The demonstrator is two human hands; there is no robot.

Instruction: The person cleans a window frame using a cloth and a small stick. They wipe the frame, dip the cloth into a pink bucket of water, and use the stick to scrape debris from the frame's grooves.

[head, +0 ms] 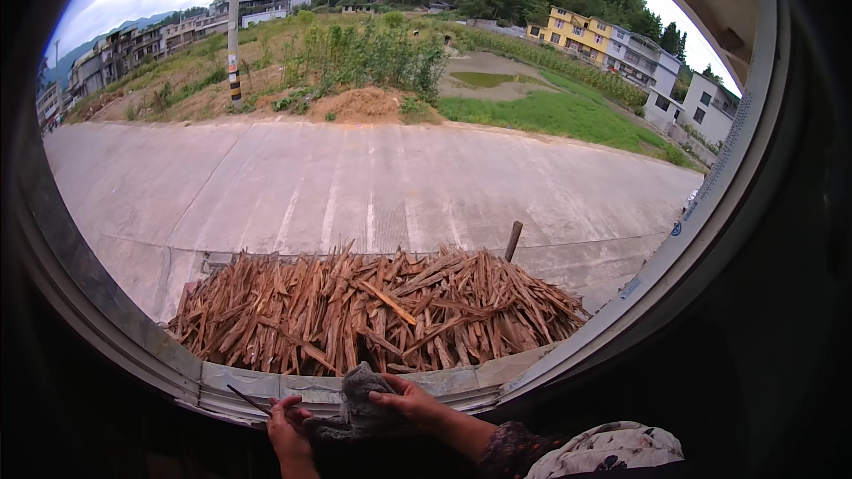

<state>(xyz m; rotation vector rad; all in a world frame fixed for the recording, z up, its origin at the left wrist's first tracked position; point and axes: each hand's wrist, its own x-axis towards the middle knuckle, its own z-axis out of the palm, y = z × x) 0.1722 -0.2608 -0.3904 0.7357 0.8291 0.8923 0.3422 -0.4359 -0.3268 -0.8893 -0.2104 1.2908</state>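
Just inside the window, low in the head view, my right hand (414, 406) grips a bunched grey cloth (365, 394) between thumb and fingers. The top of the cloth stands up against the tiled sill (309, 386). My left hand (290, 431) is to its left, holding a thin dark stick (247, 398) that slants up and leftward over the window track (229, 399). A loose end of the cloth hangs close to the left hand; whether that hand also touches it I cannot tell. A dark patterned sleeve covers my right forearm.
The window's metal frame (692, 226) curves up on the right. Beyond the sill lies a heap of split wood (373, 313), with a wooden post (513, 241) upright behind it. A concrete road (346, 179) runs outside, with a utility pole (233, 33) across it.
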